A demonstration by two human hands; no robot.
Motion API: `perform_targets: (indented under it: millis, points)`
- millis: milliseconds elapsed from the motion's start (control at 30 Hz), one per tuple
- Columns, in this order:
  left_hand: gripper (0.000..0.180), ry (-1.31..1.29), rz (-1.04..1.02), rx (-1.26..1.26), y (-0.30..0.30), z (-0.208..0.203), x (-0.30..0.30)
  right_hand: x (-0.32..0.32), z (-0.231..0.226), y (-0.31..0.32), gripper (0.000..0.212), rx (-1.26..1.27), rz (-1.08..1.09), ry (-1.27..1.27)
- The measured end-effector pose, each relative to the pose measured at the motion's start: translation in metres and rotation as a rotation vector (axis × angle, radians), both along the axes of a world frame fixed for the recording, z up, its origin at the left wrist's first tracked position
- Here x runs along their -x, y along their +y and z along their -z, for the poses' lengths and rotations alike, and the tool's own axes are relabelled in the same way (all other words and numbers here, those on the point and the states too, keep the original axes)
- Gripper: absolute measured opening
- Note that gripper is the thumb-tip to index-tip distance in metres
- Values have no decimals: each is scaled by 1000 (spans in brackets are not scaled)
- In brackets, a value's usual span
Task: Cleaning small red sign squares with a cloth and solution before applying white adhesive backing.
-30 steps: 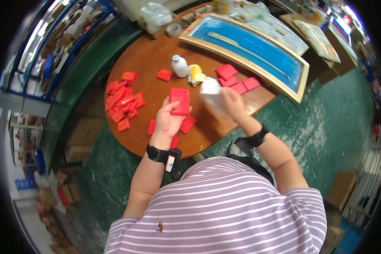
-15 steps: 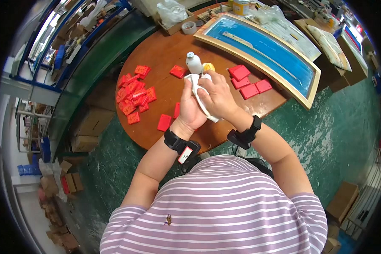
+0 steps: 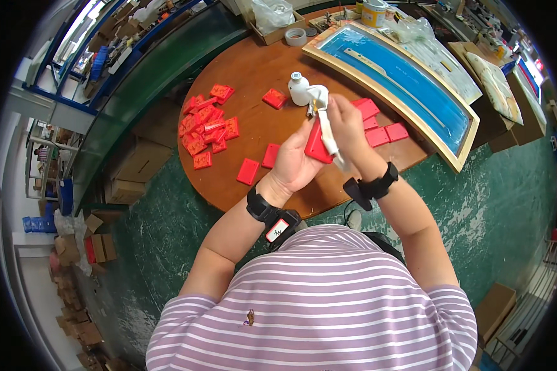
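A flat red plastic case [image 3: 317, 146] rests in my left hand [image 3: 291, 162], gripped along its side with the palm turned up. My right hand [image 3: 348, 122], closed and slightly blurred, pinches a white cloth [image 3: 325, 127] that hangs along the case's right side. Just beyond the hands stands a white bottle [image 3: 298, 91] with a light cap. A single red case with orange marks [image 3: 274, 98] lies left of the bottle. Two plain red cases [image 3: 248, 171] lie to the left of my left hand. More plain red cases [image 3: 387, 133] sit to the right of my right hand.
A heap of marked red cases [image 3: 207, 127] covers the left of the round brown table [image 3: 241, 74]. A wood-framed blue screen [image 3: 408, 86] leans over its right side. Behind are a tape roll [image 3: 296, 37], a carton with a plastic bag [image 3: 272, 17] and a yellow-white tub [image 3: 374, 13].
My right hand has moved right with the cloth, and the red case in my left hand now shows. The whole view has shifted slightly, moving the table rightward and down.
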State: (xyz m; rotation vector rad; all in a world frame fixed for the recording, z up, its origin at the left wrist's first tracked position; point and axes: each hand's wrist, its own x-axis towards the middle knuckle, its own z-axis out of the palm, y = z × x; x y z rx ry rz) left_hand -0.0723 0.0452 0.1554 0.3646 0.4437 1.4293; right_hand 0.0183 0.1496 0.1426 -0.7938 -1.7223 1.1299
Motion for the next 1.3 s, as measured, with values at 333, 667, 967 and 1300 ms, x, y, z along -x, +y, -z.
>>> perform_targets:
  millis: [333,667,967,1300]
  points:
    - [60,22,-139,0,0,-14,3,-3,-3,-22,29,-572,-59,-185]
    - [51,218,19,48,-11,-7,18,-1,24,34,51,303,-43,-24]
    - [48,-63,-198,58,-13,2,37,-22,-13,8,48,447,-26,430]
    - [49,83,-228,73,-16,-3,13,3,9,-25,43,-602,-156,-277]
